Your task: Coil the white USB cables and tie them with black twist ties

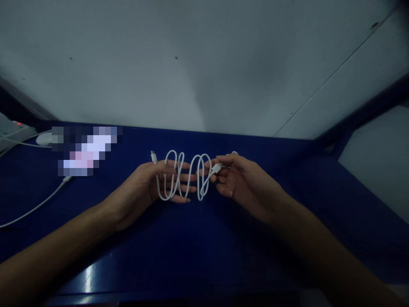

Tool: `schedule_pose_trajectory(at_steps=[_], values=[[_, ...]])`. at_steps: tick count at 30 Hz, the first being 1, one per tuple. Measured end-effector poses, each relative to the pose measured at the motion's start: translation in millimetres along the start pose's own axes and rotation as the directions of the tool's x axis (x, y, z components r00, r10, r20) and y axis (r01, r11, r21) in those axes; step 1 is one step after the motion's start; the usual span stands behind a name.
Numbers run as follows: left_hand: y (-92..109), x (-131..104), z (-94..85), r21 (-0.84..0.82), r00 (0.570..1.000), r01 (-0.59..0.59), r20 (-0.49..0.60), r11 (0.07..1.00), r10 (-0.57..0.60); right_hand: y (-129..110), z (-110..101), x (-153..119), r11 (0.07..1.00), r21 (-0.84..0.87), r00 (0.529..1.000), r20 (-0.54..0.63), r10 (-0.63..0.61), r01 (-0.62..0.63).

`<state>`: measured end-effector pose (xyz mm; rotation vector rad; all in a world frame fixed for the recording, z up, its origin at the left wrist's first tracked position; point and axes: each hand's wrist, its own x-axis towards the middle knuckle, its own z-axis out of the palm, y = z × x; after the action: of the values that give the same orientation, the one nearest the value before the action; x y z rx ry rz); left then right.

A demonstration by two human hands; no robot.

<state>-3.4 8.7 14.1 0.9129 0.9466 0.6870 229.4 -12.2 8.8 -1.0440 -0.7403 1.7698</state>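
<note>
A white USB charging cable (191,172) hangs in several loose loops between my two hands, above the blue surface. My left hand (145,183) has its thumb pressed over the loops at the left, with its fingers stretched out behind them. One small plug (154,157) with a metal tip sticks up beside that thumb. On the other side, my right hand (234,177) pinches the cable's larger plug (216,168) between thumb and fingers. A bit of white cable shows behind the right hand; what it joins is hidden.
The blue table (198,251) runs back to a pale grey wall (153,85). At the left, a blurred-out bright object (86,149) has a white cord (41,205) attached. A white power strip (12,128) with a red light lies at the far left.
</note>
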Motion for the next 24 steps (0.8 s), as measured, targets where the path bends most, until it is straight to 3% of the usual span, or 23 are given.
schedule_pose_trajectory(at_steps=[15,24], values=[[-4.2,2.9,-5.8,0.082,0.997,-0.030,0.066,0.996,0.025,-1.6,4.3,-3.4,1.000,-0.021,1.000,-0.021,0.009,-0.009],[-6.7,3.9,-7.7,0.073,0.998,-0.052,0.048,0.996,0.048,-0.7,2.3,-1.3,0.999,-0.034,1.000,-0.022,-0.001,0.000]])
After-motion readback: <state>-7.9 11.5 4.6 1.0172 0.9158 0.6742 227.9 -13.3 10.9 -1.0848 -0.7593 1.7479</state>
